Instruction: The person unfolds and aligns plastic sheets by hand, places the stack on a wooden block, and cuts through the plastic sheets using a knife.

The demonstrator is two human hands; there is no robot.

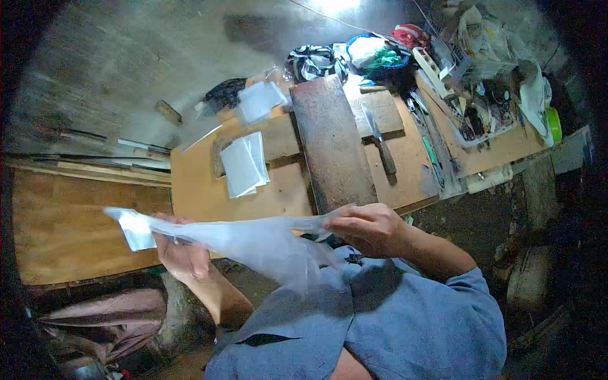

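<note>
Currently, at far left: shiny flat piece (137,232), perhaps separate, cannot tell. Next, left hand (183,254), fingers curled closed on one end of translucent plastic bag (259,244). Beyond, on table (193,183), clear flat sheets (240,168) already stacked, second pile (259,102) behind. Bag stretched midair before torso, not set down. Right hand (367,227) pinches other end, fingers closed. Knife (378,136) rests unheld rightward. Amount left: cannot tell.
</note>
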